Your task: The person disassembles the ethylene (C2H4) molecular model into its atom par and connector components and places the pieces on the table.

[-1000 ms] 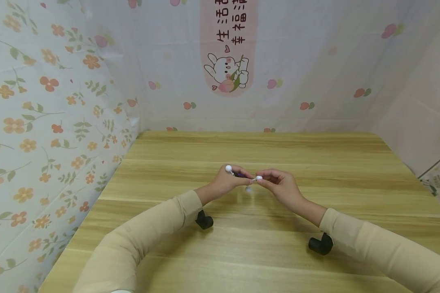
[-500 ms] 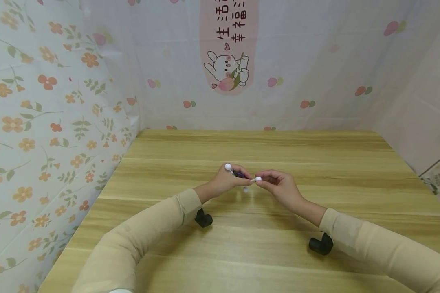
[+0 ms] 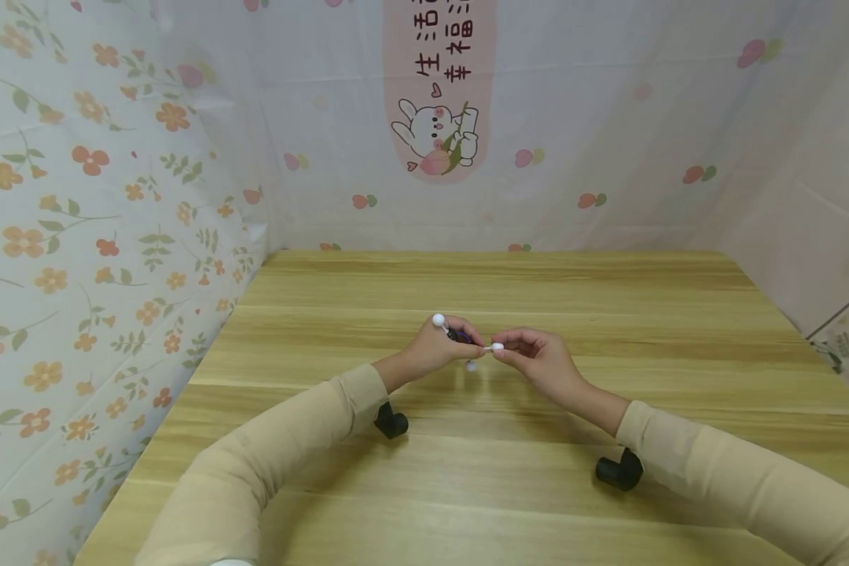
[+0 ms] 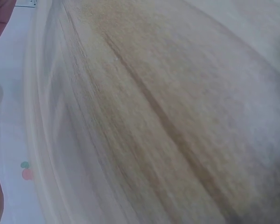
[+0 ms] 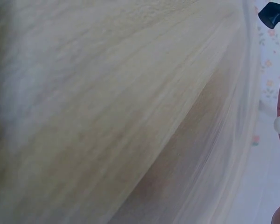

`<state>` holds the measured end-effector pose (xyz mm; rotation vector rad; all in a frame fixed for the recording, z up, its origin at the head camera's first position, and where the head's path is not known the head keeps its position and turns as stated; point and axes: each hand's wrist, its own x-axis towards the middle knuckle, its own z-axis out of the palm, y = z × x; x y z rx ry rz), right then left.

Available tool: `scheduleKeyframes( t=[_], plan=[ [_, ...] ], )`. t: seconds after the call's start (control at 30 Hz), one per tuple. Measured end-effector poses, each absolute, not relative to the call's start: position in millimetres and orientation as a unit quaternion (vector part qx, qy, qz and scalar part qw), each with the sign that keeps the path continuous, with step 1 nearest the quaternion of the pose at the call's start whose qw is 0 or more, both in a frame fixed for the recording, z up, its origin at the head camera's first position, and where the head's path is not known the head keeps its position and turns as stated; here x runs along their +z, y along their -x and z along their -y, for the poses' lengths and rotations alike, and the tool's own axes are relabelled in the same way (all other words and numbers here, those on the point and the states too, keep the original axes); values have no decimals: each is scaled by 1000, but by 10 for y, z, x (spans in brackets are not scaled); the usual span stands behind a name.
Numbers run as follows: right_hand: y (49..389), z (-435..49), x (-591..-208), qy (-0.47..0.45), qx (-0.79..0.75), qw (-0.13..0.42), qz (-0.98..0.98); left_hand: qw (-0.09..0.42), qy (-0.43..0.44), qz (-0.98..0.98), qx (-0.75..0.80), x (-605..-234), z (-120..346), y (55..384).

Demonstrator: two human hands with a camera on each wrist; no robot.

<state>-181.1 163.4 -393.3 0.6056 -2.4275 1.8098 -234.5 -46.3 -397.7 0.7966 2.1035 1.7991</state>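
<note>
Ball-and-stick assembly (image 3: 461, 338) was held above the middle of the wood-grain tabletop (image 3: 509, 487). The left hand (image 3: 435, 350) gripped its dark middle (image 3: 453, 335) between thumb and fingers, apparently to steady it, while the right hand (image 3: 546, 362) pinched the white end ball (image 3: 498, 347) in thumb and fingertips, presumably so that force would run along the short stem (image 3: 487, 348)

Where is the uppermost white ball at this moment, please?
In the head view, the uppermost white ball is near the picture's middle, beside the dark piece in the left hand, left of the right hand.
</note>
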Motion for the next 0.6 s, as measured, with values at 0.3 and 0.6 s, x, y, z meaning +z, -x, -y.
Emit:
scheduleKeyframes(
  t=[0.3,0.6],
  plan=[
    [1864,-1615,-4007,-194,583,48,787,117,-282,-722,621,-3981,498,2356],
    [1871,-1601,-4007,-197,591,55,780,115,-281,-732,610,-3936,523,2343]
  ],
)
